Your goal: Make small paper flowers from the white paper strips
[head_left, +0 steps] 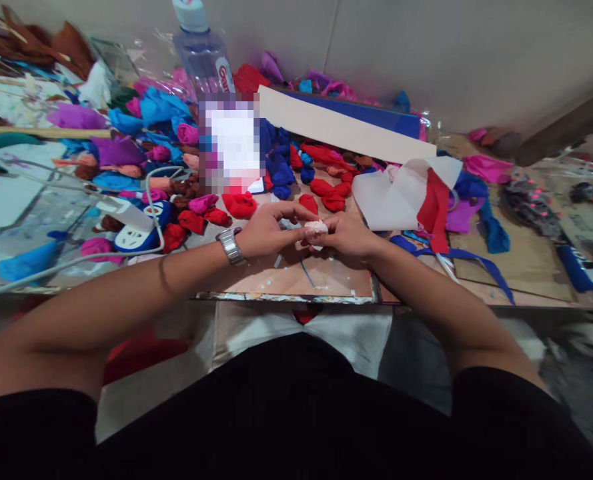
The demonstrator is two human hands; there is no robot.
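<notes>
Slanting both forearms (191, 272) inward over the near edge of the table (346, 285), with left hand (271, 230) and right hand (351, 235) close together, fingers curled. Pinching a small whitish piece (317, 228) between the nearly closed fingertips of both, directly between the hands.

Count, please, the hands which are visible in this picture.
2: the left hand and the right hand, together holding a small pale piece between their fingers.

Left hand (266, 233) and right hand (350, 235) partly hide a small pale piece (317, 228); pixelation blurs a bright white object (233, 143); the top edge crops a bottle (201, 60).
</notes>
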